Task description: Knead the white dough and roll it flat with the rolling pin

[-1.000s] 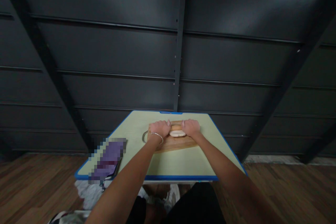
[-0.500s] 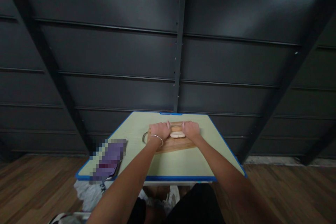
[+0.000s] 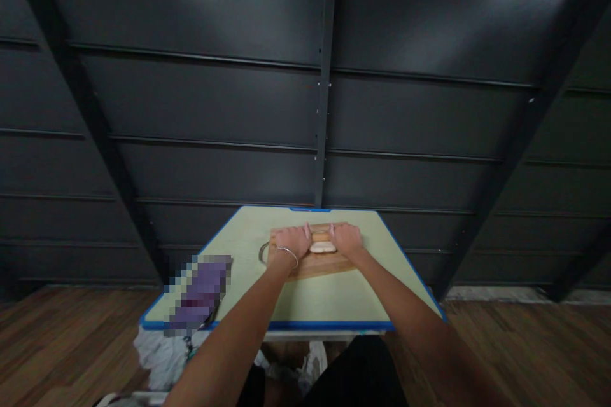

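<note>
A wooden cutting board (image 3: 317, 266) lies on the table in the head view, with a metal ring handle (image 3: 262, 253) at its left end. Across it runs a wooden rolling pin (image 3: 321, 237), its middle showing between my hands. My left hand (image 3: 294, 240), a bracelet at its wrist, is closed around the pin's left part. Around the right part my right hand (image 3: 347, 239) is closed as well. A pale flat piece of dough (image 3: 323, 247) rests on the board just on the near side of the pin. The pin's ends are hidden under my hands.
The pale yellow table (image 3: 329, 302) has a blue edge. On its left side lies a purple, pixelated flat object (image 3: 203, 292). A whitish plastic bag (image 3: 160, 356) hangs or sits below the left front edge. A dark panelled wall (image 3: 229, 102) stands behind.
The camera view has tilted slightly, so everything sits a little lower. Both hands keep their hold on the rolling pin, with hardly any visible movement on the board.
</note>
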`<move>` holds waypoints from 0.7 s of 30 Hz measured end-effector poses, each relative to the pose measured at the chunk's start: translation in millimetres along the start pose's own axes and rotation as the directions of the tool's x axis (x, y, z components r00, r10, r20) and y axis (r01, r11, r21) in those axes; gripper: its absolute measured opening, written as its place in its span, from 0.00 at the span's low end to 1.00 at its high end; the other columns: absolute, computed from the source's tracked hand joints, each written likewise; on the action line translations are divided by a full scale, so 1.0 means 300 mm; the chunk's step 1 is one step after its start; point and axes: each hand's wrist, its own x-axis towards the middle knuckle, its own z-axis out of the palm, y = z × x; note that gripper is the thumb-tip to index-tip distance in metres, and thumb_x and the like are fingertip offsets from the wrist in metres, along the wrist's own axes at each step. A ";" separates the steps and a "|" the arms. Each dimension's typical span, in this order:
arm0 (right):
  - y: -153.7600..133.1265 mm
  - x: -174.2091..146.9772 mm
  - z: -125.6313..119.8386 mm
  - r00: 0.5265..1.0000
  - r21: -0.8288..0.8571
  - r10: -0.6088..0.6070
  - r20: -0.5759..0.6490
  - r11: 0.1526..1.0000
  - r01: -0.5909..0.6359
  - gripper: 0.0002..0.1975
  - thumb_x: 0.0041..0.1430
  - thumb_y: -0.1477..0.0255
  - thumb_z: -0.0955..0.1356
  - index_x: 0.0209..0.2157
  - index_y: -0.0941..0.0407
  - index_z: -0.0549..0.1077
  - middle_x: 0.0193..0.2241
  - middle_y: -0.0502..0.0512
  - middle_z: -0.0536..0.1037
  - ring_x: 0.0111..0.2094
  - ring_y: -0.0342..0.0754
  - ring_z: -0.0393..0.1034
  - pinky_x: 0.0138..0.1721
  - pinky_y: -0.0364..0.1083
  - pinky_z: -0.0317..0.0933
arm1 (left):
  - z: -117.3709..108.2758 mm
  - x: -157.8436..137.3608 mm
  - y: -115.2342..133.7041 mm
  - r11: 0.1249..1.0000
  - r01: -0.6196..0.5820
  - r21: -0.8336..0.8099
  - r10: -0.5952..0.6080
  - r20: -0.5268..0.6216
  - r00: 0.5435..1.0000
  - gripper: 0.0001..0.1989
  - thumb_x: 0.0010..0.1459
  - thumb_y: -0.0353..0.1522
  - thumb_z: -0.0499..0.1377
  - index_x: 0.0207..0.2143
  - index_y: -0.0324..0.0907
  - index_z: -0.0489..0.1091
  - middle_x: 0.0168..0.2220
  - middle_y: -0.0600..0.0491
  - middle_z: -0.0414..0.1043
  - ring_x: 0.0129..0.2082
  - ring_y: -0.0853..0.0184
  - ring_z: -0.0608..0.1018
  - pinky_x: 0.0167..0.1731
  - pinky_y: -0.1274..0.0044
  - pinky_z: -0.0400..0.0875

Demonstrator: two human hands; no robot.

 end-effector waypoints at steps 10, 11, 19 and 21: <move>-0.005 -0.014 -0.025 0.999 -0.038 -0.044 0.029 0.998 0.046 0.29 0.81 0.66 0.54 0.50 0.62 0.84 0.45 0.72 0.85 0.46 0.58 0.82 0.45 0.49 0.72 | 0.007 -0.015 -0.020 0.992 -0.122 0.041 0.121 0.012 0.993 0.30 0.77 0.33 0.38 0.52 0.32 0.80 0.45 0.29 0.82 0.44 0.44 0.85 0.43 0.59 0.74; -0.006 -0.018 -0.028 0.999 -0.041 -0.049 0.023 0.998 0.050 0.29 0.81 0.66 0.54 0.49 0.62 0.84 0.45 0.72 0.85 0.46 0.58 0.82 0.45 0.49 0.72 | 0.012 -0.012 -0.021 0.991 -0.124 0.041 0.124 0.011 0.992 0.30 0.77 0.33 0.38 0.53 0.32 0.79 0.45 0.29 0.82 0.45 0.44 0.85 0.43 0.59 0.73; -0.015 -0.042 -0.033 1.000 -0.020 -0.017 -0.002 1.000 0.017 0.30 0.81 0.66 0.52 0.49 0.61 0.84 0.45 0.71 0.85 0.44 0.56 0.83 0.44 0.48 0.72 | -0.011 -0.036 -0.011 0.998 -0.062 -0.026 0.063 0.018 0.998 0.30 0.78 0.38 0.40 0.52 0.33 0.80 0.47 0.29 0.81 0.48 0.44 0.83 0.46 0.59 0.71; -0.016 -0.044 -0.029 1.000 -0.001 -0.007 -0.005 1.000 0.007 0.31 0.81 0.66 0.52 0.49 0.61 0.84 0.44 0.70 0.85 0.43 0.56 0.83 0.44 0.48 0.72 | -0.025 -0.051 -0.005 0.997 -0.061 -0.050 0.063 0.025 0.998 0.27 0.77 0.37 0.43 0.54 0.33 0.79 0.47 0.30 0.81 0.48 0.45 0.83 0.48 0.59 0.70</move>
